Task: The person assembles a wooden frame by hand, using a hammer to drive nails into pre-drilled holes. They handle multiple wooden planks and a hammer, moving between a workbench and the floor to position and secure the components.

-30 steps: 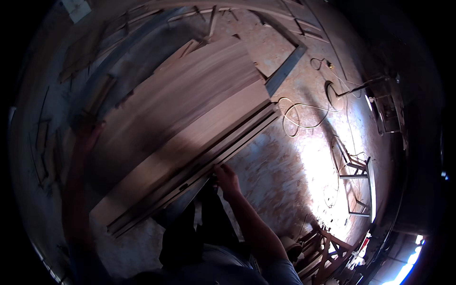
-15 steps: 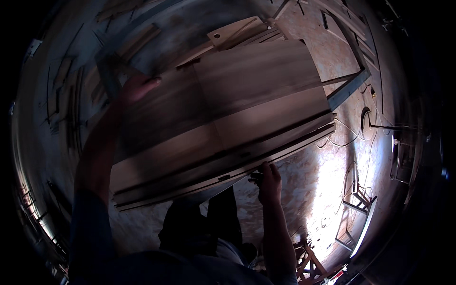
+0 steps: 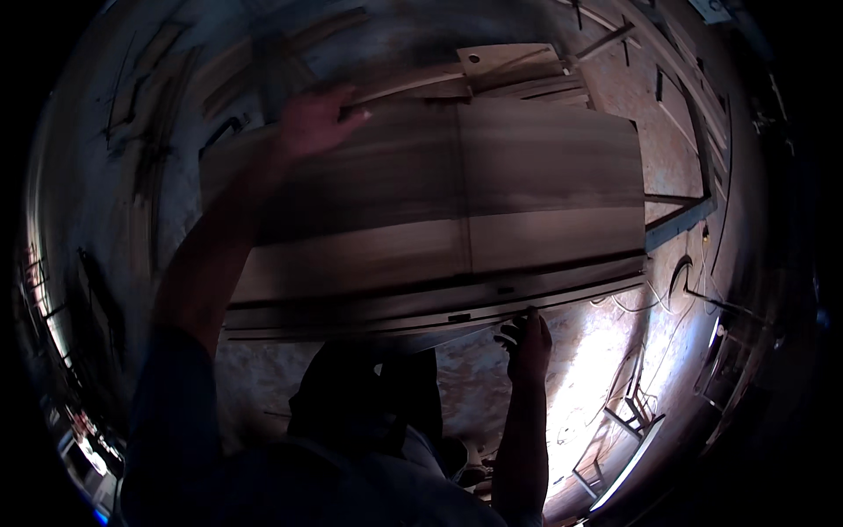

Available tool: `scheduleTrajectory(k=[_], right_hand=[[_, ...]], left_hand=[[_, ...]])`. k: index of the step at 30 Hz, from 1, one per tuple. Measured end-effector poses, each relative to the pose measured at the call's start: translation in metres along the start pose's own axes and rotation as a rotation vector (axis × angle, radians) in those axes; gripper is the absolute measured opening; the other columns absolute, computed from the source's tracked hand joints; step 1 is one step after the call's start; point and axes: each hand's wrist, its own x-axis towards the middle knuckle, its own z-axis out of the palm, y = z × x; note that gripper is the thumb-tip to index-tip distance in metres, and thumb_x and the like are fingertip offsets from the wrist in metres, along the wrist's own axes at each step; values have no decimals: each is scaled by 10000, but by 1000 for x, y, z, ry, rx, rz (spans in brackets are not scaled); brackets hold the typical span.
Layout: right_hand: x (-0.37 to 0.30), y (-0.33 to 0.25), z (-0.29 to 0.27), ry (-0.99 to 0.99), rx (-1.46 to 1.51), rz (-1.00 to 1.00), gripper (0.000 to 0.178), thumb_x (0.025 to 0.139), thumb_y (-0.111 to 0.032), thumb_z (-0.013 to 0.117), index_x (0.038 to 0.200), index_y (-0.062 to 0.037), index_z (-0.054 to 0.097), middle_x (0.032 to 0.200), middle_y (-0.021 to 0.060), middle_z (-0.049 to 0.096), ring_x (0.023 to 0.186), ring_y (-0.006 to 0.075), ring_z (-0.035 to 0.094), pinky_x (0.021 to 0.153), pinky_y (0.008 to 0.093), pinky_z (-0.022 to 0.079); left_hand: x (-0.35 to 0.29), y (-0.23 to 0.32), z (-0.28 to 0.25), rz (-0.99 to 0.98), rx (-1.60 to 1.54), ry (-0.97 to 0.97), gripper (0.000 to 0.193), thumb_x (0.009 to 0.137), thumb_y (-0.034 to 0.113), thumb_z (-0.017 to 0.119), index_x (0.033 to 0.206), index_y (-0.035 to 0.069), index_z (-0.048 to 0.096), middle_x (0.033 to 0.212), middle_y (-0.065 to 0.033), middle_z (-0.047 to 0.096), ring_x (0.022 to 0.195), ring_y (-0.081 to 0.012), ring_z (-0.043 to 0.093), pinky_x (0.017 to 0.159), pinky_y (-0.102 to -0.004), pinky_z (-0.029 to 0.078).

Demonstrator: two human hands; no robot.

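Sweeping across the far-left part of the broad wooden panel (image 3: 544, 176), the left hand (image 3: 318, 123) in the head view sits closer to the seam down the panel's middle than it did a second ago, when it was out by the left end; its fingers are spread and wrap around nothing, though blur hides whether they touch the wood or hang just above it. The right hand (image 3: 529, 347) keeps to much the same spot on the near side, its fingers curled up against the edge, just right of a small dark slot (image 3: 459, 318); shadow covers the fingertips, so I cannot tell whether it grips the edge. The panel lies in front of the person, its long near edge running almost level where it slanted before; the surroundings have swung with it, so a turn of the head seems to account for much of that. Beyond the far edge lies a pale board with a round hole (image 3: 518, 63); past the right end, a blue-grey metal bar (image 3: 680, 225). For the work in hand, I judge, the change leaves the panel spanned, one hand on the far side and the other on the near; what bears it underneath is hidden.
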Motion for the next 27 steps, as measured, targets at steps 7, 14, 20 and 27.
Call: scheduleTrajectory(k=[7,14,20,27], right_hand=[[-7,0,-16,-55,-69,17,464,974,-404,491,1249,-31,488,1109,169,569,854,250,627,628,384,544],[-21,31,-38,-406,-292,60,275,947,-259,567,1070,-13,571,836,96,604,663,216,630,551,358,564],[-59,28,8,-656,-637,-35,146,923,-126,553,888,11,585,700,76,563,597,192,606,539,336,547],[-97,44,85,-751,-823,-330,194,872,-131,554,740,10,572,624,86,529,508,188,534,513,333,505]], left_hand=[[-154,-17,-64,134,58,294,400,813,239,694,1163,67,605,1127,-165,619,934,-363,627,820,-450,515],[-433,-36,-85,-803,-369,641,346,876,156,651,1186,8,612,1066,-161,660,970,-260,661,831,-340,513],[-771,64,94,-1569,-54,116,247,856,228,529,881,50,698,851,-224,666,843,-395,657,761,-489,516],[-880,227,210,-1926,-554,-235,280,798,212,595,1036,237,742,1075,-91,700,990,-276,670,832,-382,552]])
